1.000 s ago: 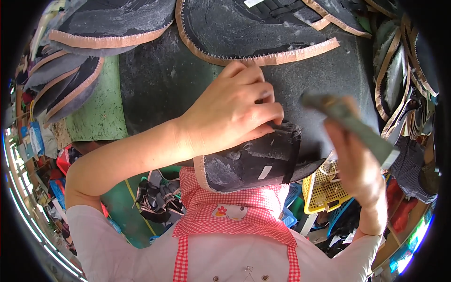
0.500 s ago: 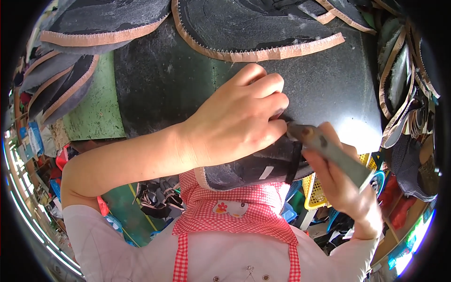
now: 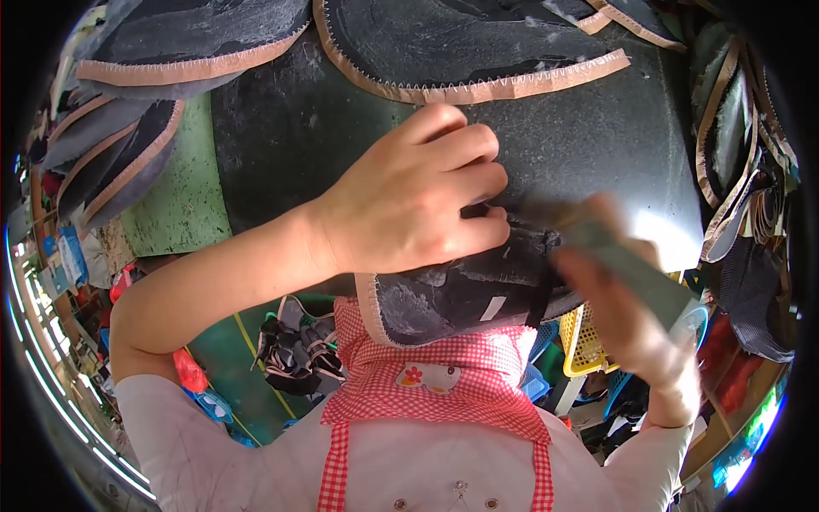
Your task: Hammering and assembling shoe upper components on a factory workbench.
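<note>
My left hand is closed, its curled fingers pressed onto a black shoe-upper piece with pale zigzag-stitched edging. The fingertips are hidden under the hand. This piece hangs over the near edge of a dark, smooth work surface and carries a small white tag. To the right, my right hand is wrapped around a grey metal hand tool. Motion smears both, and the tool's kind cannot be made out. Its narrow end points toward my left fingers.
More black pieces with tan stitched edging lie on the far side, one large in the middle and another at the left. Several hang at the right. A yellow basket stands below the surface, near my right arm.
My left hand has shifted a little to the left and away from the tool. My right hand and the metal tool have moved slightly right and are more blurred.
</note>
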